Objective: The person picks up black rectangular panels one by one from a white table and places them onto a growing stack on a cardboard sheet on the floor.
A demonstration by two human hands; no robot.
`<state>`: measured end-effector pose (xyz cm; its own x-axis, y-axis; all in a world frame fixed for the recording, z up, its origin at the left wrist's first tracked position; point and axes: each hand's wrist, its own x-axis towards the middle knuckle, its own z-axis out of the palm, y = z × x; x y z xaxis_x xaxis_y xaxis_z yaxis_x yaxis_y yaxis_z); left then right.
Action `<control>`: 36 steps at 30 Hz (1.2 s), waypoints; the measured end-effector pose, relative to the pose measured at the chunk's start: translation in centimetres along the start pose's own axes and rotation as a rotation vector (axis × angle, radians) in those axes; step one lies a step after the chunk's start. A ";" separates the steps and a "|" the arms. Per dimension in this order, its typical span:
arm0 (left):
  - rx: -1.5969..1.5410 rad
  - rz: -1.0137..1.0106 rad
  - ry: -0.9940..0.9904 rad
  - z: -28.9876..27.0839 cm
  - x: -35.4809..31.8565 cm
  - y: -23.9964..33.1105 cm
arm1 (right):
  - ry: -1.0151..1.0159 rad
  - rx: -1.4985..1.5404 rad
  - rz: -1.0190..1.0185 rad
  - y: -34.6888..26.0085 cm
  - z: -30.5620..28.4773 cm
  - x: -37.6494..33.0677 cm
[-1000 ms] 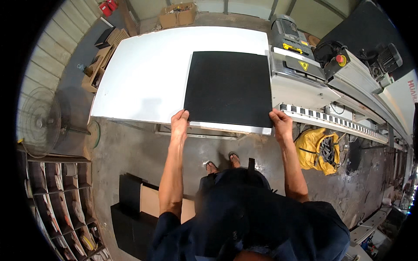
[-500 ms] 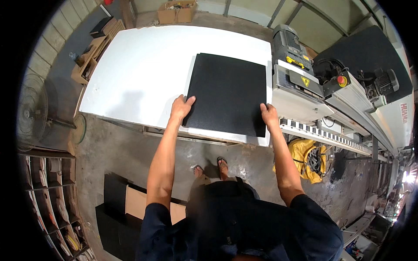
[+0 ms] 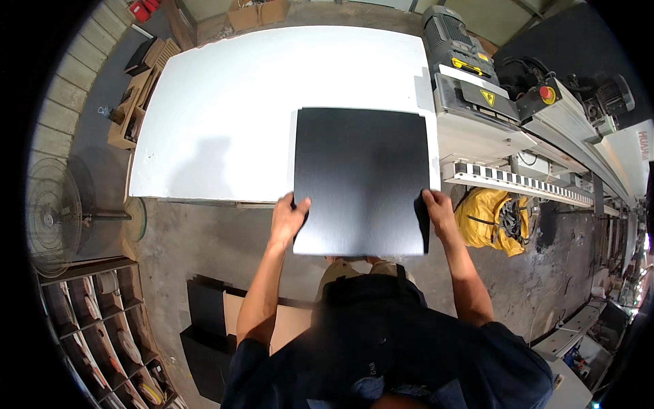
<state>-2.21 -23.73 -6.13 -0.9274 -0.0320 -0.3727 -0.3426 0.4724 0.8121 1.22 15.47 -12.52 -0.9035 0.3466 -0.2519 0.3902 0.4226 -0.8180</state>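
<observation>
1. We are gripping a black panel (image 3: 361,178) with both hands, one on each side edge near its near corners.
2. Our left hand (image 3: 287,219) is clamped on the panel's left edge, thumb on top and fingers under it.
3. Our right hand (image 3: 437,213) is clamped on the panel's right edge in the same way.
4. The panel is lying partly on the white table (image 3: 225,116), at the table's right end, with its near part overhanging the table's front edge toward us.
5. Compared with half a second ago, the panel is sitting further out over the table's front edge, so we are drawing it back toward our body; a second ago its near edge was roughly level with the table's edge.
6. Our hands are staying on the same two edges as before.
7. A grey machine (image 3: 477,102) is standing just right of the table, touching its right end.
8. A yellow bag (image 3: 487,218) is lying on the floor below the machine, right of the table.
9. More black boards (image 3: 204,327) are lying on the floor in front of the table, to our left.
10. A fan (image 3: 54,218) is standing left of the table's front corner.
</observation>
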 end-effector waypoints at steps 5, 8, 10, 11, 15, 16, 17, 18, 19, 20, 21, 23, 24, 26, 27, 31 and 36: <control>-0.140 -0.029 0.032 2.1 -0.7 -4.7 | 0.035 -0.080 0.050 -1.3 1.4 -3.2; -0.432 -0.185 -0.005 1.6 -2.5 -4.0 | 0.017 -0.011 0.127 -3.2 1.8 -4.6; -0.636 -0.269 -0.046 1.1 -2.7 -2.4 | 0.022 0.031 0.091 -3.0 1.5 -4.9; -0.681 -0.269 -0.052 1.3 -2.7 -2.9 | 0.014 0.160 0.098 -2.9 1.5 -5.3; -0.781 -0.223 -0.068 1.7 -2.7 -5.1 | -0.049 0.537 0.221 -2.7 1.9 -5.2; -0.788 -0.205 -0.076 1.7 -2.8 -4.6 | -0.053 0.602 0.278 -2.4 1.6 -4.8; -0.750 -0.225 -0.018 1.7 -3.3 -4.2 | -0.051 0.566 0.314 -2.1 1.2 -4.5; -0.803 -0.148 -0.020 1.3 -3.8 -4.0 | -0.067 0.602 0.257 -2.7 1.4 -4.6; -0.855 -0.070 -0.029 0.9 -4.3 -3.8 | -0.077 0.637 0.200 -3.9 1.2 -5.0; -0.906 0.007 -0.038 0.4 -4.7 -3.5 | -0.087 0.671 0.144 -5.3 1.0 -5.4; -0.899 0.116 -0.088 -0.7 -4.6 -3.1 | -0.029 0.623 0.086 -6.6 0.9 -5.5; -0.900 0.296 -0.076 -1.9 -4.5 -0.3 | -0.052 0.728 -0.115 -8.3 -0.1 -4.6; -0.901 0.389 -0.064 -2.5 -3.8 1.1 | -0.062 0.791 -0.197 -10.4 -0.8 -4.4; -0.828 0.530 -0.056 -3.9 -2.5 3.8 | -0.085 0.880 -0.389 -12.5 -1.7 -2.6; -0.774 0.576 -0.042 -4.5 -1.7 5.0 | -0.064 0.851 -0.481 -13.1 -2.1 -1.4; -0.583 0.614 -0.058 -5.9 1.1 6.2 | -0.036 0.662 -0.702 -13.8 -3.0 1.3; -0.508 0.589 -0.039 -5.4 3.2 3.9 | -0.087 0.693 -0.642 -12.2 -1.5 2.8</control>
<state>-7.30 -26.77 -1.74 -0.9751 0.1343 0.1766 0.1699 -0.0598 0.9836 -5.75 12.59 -2.48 -0.9298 0.1455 0.3382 -0.3528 -0.0899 -0.9314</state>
